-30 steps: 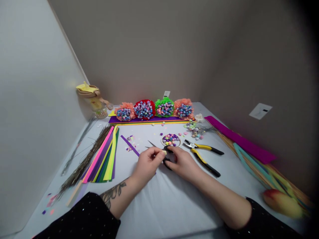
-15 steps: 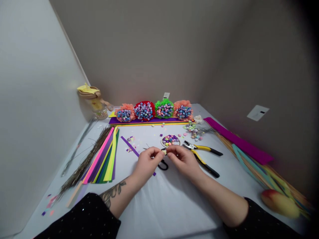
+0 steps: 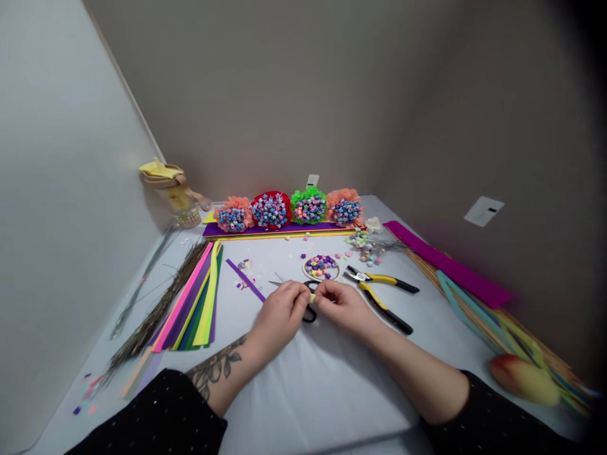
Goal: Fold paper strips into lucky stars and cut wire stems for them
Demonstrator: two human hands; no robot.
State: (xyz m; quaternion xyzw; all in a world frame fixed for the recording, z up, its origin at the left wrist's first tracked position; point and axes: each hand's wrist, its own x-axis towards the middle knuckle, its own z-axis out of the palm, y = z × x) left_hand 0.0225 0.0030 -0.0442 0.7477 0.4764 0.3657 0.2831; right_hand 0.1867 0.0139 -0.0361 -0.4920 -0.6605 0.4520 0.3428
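Observation:
Between the fingertips of both hands is a small pale yellow paper piece, mostly covered, so its exact fold is hard to make out. My left hand pinches it from the left and my right hand from the right. Beneath them lie scissors with black handles, partly hidden by my fingers. A purple paper strip runs under my left hand. Just beyond is a round dish of small folded paper stars. Yellow-and-black pliers lie spread beside my right hand.
Coloured paper strips and a bundle of dark wire stems lie on the left. Several star bouquets stand along the back. A tumbler is at the back left; magenta paper and a reddish-yellow fruit are on the right.
The view has shifted slightly, so everything sits a little further left. Both hands still pinch the yellow paper piece, and their fingers have moved slightly around it.

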